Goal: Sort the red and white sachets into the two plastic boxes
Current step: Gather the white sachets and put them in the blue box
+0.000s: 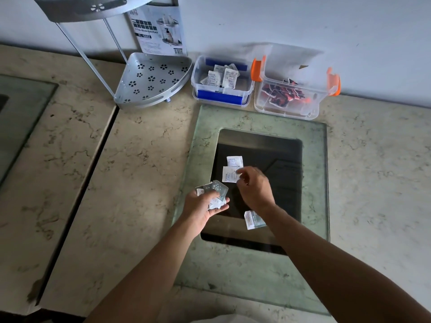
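My left hand (201, 206) holds a small bunch of white sachets (215, 193) over the left edge of the dark glass panel (279, 159). My right hand (255, 187) reaches down with its fingertips on a white sachet (229, 174) lying on the panel. Another white sachet (234, 161) lies just beyond it, and a third (253, 220) sits under my right wrist. At the back, the blue-clipped plastic box (222, 95) contains white sachets. The orange-clipped box (288, 108) beside it contains red sachets (282, 94).
A metal corner rack (151, 78) with flower-shaped holes stands left of the boxes, its printed card (161, 31) leaning on the wall. A dark gap (93, 164) splits the marble counter on the left. The orange-clipped box's lid (298, 61) stands open against the wall.
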`<action>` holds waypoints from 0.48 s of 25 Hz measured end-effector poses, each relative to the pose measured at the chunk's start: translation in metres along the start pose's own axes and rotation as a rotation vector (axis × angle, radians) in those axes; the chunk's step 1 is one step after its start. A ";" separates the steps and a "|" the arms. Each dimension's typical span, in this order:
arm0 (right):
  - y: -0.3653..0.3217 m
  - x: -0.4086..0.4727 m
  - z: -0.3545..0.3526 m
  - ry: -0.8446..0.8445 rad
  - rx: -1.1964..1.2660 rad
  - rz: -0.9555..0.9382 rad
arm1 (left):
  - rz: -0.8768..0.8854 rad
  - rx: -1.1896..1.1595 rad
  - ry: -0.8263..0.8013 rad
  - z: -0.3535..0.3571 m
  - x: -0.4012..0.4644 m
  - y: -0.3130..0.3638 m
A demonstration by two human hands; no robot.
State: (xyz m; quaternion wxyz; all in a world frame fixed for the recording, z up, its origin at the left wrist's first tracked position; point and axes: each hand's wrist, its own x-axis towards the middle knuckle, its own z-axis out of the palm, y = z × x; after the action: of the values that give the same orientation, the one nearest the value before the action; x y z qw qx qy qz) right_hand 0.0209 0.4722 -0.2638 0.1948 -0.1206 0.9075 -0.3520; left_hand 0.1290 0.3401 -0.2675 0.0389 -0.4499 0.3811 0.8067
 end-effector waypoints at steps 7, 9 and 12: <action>0.003 0.035 0.001 -0.018 -0.085 0.118 | -0.028 -0.069 0.059 0.009 0.017 0.019; 0.000 0.034 -0.006 0.005 0.075 0.128 | -0.015 -0.076 0.060 0.011 0.020 0.022; -0.011 0.023 -0.015 0.009 0.224 -0.013 | -0.016 -0.077 0.060 0.020 0.025 0.024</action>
State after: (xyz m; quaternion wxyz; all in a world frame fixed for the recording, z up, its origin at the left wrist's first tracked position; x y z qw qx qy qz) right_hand -0.0056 0.4647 -0.2523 0.2006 -0.1022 0.8626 -0.4530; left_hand 0.0903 0.3296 -0.2666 0.0164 -0.4781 0.3473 0.8065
